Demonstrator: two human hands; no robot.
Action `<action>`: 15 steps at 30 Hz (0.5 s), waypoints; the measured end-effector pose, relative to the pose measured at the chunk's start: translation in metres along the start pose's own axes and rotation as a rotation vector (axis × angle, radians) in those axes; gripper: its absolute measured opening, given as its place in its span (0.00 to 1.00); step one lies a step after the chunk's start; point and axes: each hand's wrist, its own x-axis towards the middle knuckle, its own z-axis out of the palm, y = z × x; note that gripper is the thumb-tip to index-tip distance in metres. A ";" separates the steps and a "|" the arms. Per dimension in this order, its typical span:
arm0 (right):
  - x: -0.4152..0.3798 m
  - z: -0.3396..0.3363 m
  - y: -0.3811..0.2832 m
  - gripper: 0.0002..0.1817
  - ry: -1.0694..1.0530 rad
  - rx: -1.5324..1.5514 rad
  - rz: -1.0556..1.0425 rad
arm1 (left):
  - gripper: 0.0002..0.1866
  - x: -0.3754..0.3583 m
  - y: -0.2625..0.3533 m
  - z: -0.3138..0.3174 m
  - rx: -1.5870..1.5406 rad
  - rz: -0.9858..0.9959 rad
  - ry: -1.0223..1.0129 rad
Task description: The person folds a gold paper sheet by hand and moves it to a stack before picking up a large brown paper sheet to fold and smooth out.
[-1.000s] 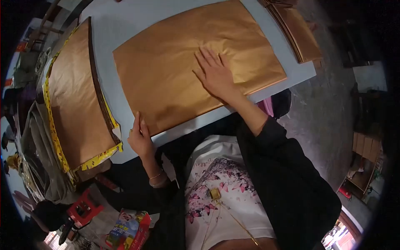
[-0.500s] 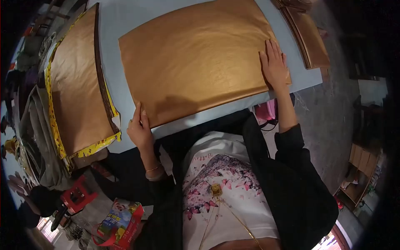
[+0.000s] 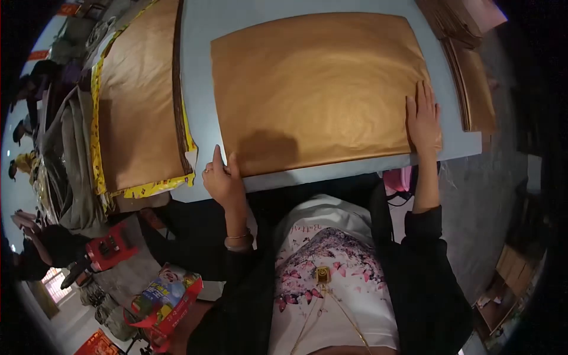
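Note:
A large golden-brown sheet of paper-like material (image 3: 319, 83) lies flat on the pale blue table (image 3: 198, 77), its long edge near my body. My right hand (image 3: 424, 124) rests flat on the sheet's right side, fingers stretched out and pointing away from me. At the near left corner is my left hand (image 3: 223, 184), with index finger and thumb apart and the other fingers curled. That index finger lies along the sheet's left edge, and the thumb is at the corner. Neither hand visibly grips anything.
A stack of similar brown sheets (image 3: 139, 106) in yellow wrapping lies left. Folded brown pieces (image 3: 473, 89) sit at the table's right edge. Grey cloth (image 3: 77, 165), a red stool-like object (image 3: 109, 248) and a red printed bag (image 3: 168, 302) are at lower left. Another person's hands (image 3: 26, 222) show far left.
The view has shifted, so the table and sheet appear further right. My left index finger now points more apart from the thumb at the sheet's corner; my right hand stays flat on the sheet.

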 end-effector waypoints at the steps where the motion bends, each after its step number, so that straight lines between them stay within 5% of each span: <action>1: 0.000 0.001 0.000 0.30 0.001 0.002 -0.010 | 0.21 0.001 0.000 0.000 0.009 0.012 0.043; 4: 0.000 0.001 0.002 0.29 -0.024 -0.019 -0.002 | 0.21 0.000 0.013 -0.004 0.065 0.142 0.219; 6: 0.002 0.000 0.001 0.30 -0.030 -0.044 0.004 | 0.18 0.001 0.050 -0.017 -0.221 0.288 0.224; 10: 0.002 0.000 0.003 0.31 -0.055 0.024 0.006 | 0.20 -0.012 0.127 -0.003 -0.750 0.356 -0.085; 15: 0.004 0.005 0.010 0.30 -0.056 -0.029 -0.009 | 0.31 -0.036 0.218 0.044 -0.805 0.475 -0.302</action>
